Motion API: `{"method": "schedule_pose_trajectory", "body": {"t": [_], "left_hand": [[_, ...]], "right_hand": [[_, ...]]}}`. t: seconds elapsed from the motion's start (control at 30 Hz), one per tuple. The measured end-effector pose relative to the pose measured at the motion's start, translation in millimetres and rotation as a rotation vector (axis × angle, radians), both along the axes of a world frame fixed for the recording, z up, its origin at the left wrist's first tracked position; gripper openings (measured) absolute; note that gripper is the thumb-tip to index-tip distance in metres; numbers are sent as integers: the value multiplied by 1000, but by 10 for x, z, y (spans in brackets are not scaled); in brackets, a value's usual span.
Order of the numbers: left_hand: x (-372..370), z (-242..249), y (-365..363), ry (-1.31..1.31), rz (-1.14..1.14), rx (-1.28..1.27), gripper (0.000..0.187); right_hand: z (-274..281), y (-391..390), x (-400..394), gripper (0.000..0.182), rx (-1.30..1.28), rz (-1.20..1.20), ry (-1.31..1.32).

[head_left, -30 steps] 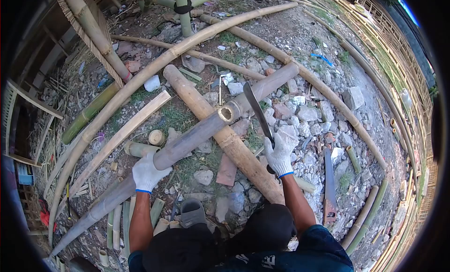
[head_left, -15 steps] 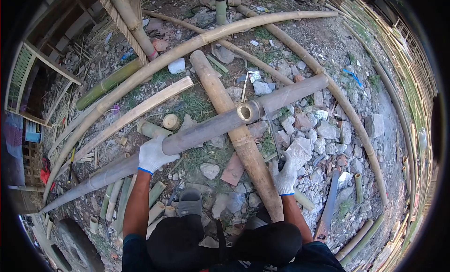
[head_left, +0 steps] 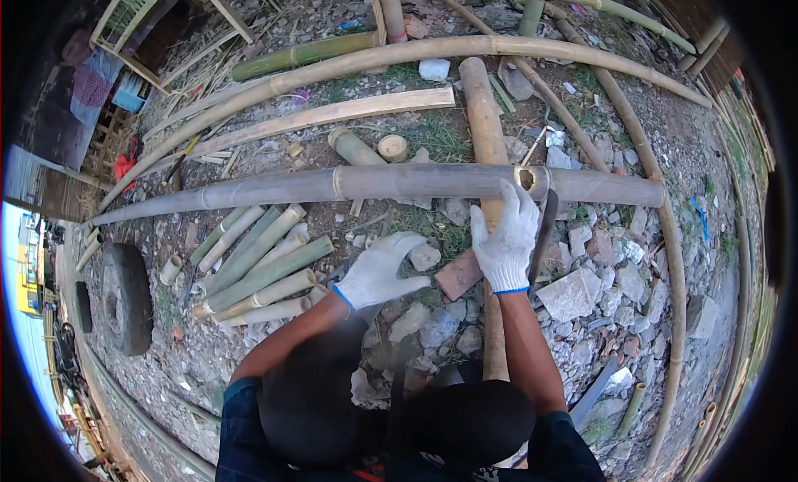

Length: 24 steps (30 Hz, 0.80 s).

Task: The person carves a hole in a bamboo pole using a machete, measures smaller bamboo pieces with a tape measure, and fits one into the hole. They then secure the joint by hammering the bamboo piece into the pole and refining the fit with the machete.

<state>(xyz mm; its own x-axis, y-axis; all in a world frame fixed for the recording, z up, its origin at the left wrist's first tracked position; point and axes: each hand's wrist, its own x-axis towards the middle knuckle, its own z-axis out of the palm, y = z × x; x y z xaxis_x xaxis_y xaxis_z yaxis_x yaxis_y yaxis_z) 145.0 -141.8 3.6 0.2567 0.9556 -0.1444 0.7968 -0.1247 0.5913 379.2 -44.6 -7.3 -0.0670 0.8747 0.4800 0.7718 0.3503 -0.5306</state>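
Note:
A long grey bamboo pole (head_left: 283, 187) lies crosswise in front of me, over a thicker brown bamboo pole (head_left: 484, 108). An opening cut in its upper side, the notch (head_left: 525, 179), shows a pale rim. My right hand (head_left: 509, 241), in a white knit glove, is open, thumb apart and fingertips right at the notch. Just right of it a dark long blade (head_left: 544, 233) leans against the grey pole, its lower end hidden by my wrist. My left hand (head_left: 384, 270), gloved the same way, is open and holds nothing, below the pole and near the cut bamboo lengths.
Several cut bamboo pieces (head_left: 266, 266) lie at the left, with a tire (head_left: 126, 299) beyond. A curved bamboo pole (head_left: 399, 54) spans the far side. Rubble (head_left: 573, 295) covers the ground at right, where a saw blade (head_left: 594, 391) lies. A brick (head_left: 459, 274) sits between my hands.
My left hand has let go of the grey pole and drawn back toward me. My right hand has released the blade's handle and moved up to the notch. The view has turned leftward.

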Motion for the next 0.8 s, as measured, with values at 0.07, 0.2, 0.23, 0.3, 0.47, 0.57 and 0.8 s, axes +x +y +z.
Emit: {"method": "schedule_pose_trajectory", "body": {"t": [0.07, 0.2, 0.23, 0.3, 0.47, 0.57, 0.8], "left_hand": [[61, 29, -174, -94, -102, -125, 70], [82, 387, -558, -224, 6, -523, 61], [66, 410, -668, -266, 10, -511, 59], [100, 409, -896, -357, 7, -478, 55], [165, 513, -1034, -448, -8, -592, 45], [64, 381, -968, -468, 48, -530, 42], [-658, 456, -910, -567, 318, -403, 51]], "right_hand": [[57, 272, -380, 69, -21, 221, -92], [-174, 671, -798, 77, -22, 432, -403], [-181, 740, -823, 77, -107, 442, -480], [-148, 791, -819, 80, -137, 442, -502], [-147, 737, -788, 79, -131, 414, -508], [-142, 710, -813, 79, -109, 409, -481], [-117, 712, -860, 77, -104, 407, -510]]}}
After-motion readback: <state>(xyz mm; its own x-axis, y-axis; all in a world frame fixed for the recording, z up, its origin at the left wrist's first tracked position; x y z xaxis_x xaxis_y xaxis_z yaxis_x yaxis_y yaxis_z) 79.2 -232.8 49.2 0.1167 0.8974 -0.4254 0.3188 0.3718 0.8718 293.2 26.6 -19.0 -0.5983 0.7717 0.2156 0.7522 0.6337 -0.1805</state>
